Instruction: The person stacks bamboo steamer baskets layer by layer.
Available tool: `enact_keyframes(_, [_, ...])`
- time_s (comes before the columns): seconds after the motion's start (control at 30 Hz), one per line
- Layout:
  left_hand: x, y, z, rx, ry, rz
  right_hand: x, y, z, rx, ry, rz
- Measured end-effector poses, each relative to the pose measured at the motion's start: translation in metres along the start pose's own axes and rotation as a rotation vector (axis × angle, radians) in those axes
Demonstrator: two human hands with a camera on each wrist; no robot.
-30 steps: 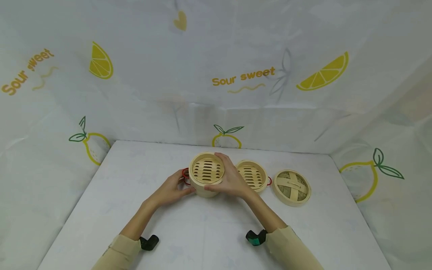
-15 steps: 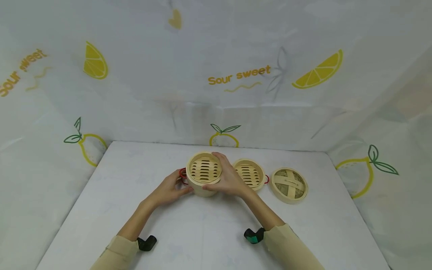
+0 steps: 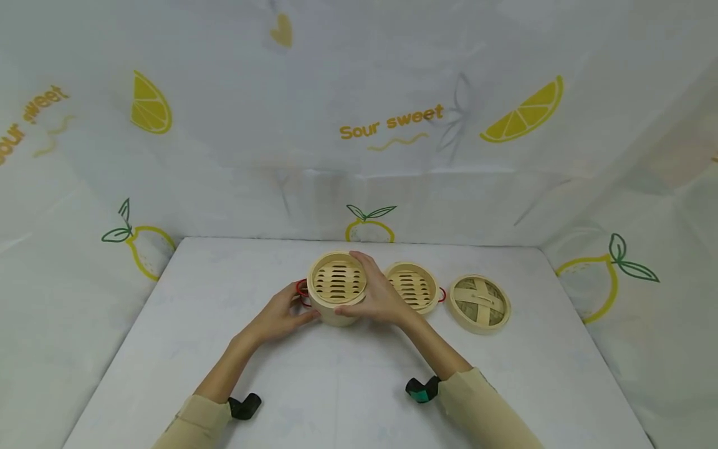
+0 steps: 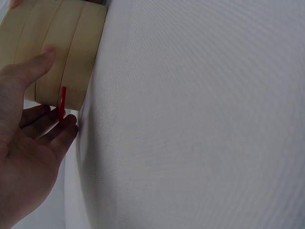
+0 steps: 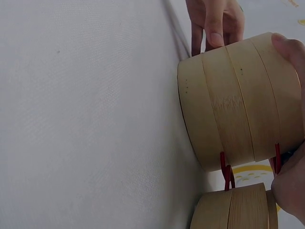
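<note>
Two small round bamboo steamer baskets stand stacked on the white table, the upper one [image 3: 339, 280] showing its slatted floor and the lower one [image 3: 336, 320] beneath it. My right hand [image 3: 378, 296] grips the upper basket at its right side, thumb in front and fingers behind the rim. On the left, my left hand [image 3: 283, 315] holds the stack, its thumb against the wall. Its fingers reach behind, by a red handle [image 4: 62, 105]. From the right wrist, the stacked walls [image 5: 233, 100] appear tilted in view, with red loops on the near side.
Another slatted bamboo basket [image 3: 414, 287] with a red handle sits right beside the stack, partly behind my right hand. Farther right lies a woven bamboo lid [image 3: 479, 304]. A lemon-printed white sheet [image 3: 269, 143] hangs behind the table's back edge.
The head view has shifted slightly, so everything sits a little differently in frame. Both hands keep their grip, and the stack stays in place.
</note>
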State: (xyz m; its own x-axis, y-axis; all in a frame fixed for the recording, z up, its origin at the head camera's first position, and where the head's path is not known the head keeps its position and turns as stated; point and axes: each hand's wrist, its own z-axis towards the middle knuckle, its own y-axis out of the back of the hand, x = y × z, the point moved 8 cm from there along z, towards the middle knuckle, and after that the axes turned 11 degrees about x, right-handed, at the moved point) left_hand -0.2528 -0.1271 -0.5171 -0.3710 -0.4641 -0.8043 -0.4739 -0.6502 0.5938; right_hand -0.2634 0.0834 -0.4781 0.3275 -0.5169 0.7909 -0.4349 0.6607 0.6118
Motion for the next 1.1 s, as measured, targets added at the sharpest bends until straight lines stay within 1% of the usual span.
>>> enact_keyframes(0.17, [-0.0006,0.0012,-0.0005,0.003,0.001,-0.002,0.0013,0.0005,0.0011,-0.002,0.017,0.015])
enact_keyframes(0.37, [-0.0007,0.0007,-0.0004,0.009,0.007,0.009,-0.0018,-0.0008,0.0008,-0.009,0.013,0.026])
enact_keyframes(0.5, [0.0007,0.0001,-0.001,0.008,0.017,0.001,-0.0024,-0.0022,0.0011,-0.005,0.01,0.035])
enact_keyframes(0.67, [0.003,-0.0009,-0.0024,0.004,0.027,0.002,-0.0015,-0.0019,0.0008,0.007,0.003,0.033])
enact_keyframes(0.9, [0.0018,-0.001,-0.0022,0.001,0.007,-0.002,0.0003,-0.0001,-0.0008,0.013,-0.01,0.013])
enact_keyframes(1.1, [0.001,-0.0005,-0.002,0.005,0.015,0.002,0.0012,0.0013,0.0003,0.013,-0.007,-0.001])
